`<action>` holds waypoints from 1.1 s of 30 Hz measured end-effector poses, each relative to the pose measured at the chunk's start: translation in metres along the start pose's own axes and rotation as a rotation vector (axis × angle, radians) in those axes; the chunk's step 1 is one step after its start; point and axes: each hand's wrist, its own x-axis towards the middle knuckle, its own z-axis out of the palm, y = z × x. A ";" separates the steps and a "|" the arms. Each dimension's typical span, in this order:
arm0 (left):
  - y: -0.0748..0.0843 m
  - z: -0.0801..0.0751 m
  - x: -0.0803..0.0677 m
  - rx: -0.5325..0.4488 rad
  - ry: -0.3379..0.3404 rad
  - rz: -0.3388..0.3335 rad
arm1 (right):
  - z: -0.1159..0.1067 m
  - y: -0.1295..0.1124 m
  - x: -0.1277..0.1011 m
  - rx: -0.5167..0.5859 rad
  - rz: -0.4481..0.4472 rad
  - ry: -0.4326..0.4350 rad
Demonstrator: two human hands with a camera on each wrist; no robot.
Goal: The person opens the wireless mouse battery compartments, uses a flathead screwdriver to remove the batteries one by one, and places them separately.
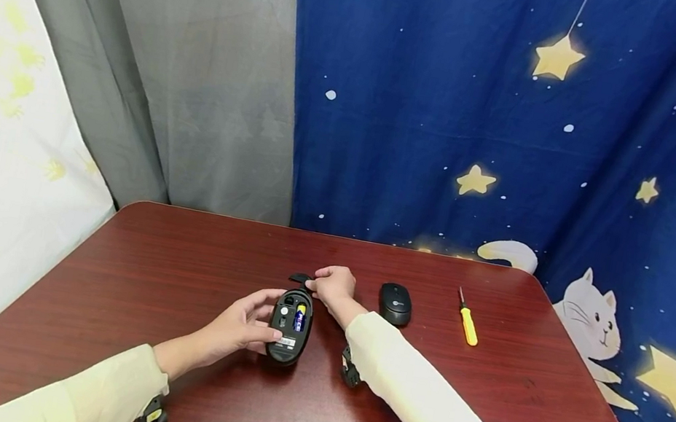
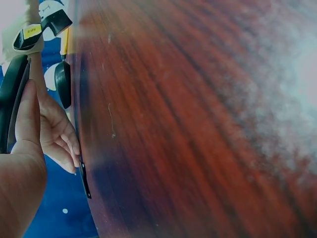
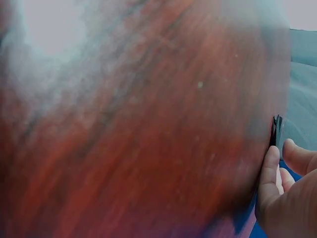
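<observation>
Gripping an upturned black mouse (image 1: 290, 325) by its side, the person's left hand (image 1: 240, 328) curls thumb and fingers round the shell and steadies it on the red-brown bench (image 1: 170, 265). The mouse lies belly up near the middle of the bench, its long axis running away from the person, and its open battery bay shows a blue and yellow cell (image 1: 299, 315). At the far end of the mouse the right hand (image 1: 333, 285) pinches a small black battery cover (image 1: 301, 278) between thumb and fingertips; the right wrist view shows a thin dark edge (image 3: 276, 131) held just off the bench, probably this same cover, though that view is too blurred to be sure. The cover sits just beyond the far tip of the mouse, touching it or very nearly, so the right hand is the nearer one to the open bay and the bay lies from it back toward the person. To the right of that hand a second black mouse (image 1: 396, 303) rests right way up, and further right, well apart, lies a yellow-handled screwdriver (image 1: 467, 320) with its shaft pointing away
</observation>
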 end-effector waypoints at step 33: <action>0.002 0.005 0.003 0.019 0.017 -0.031 | -0.122 -0.014 0.002 0.365 -0.020 -0.035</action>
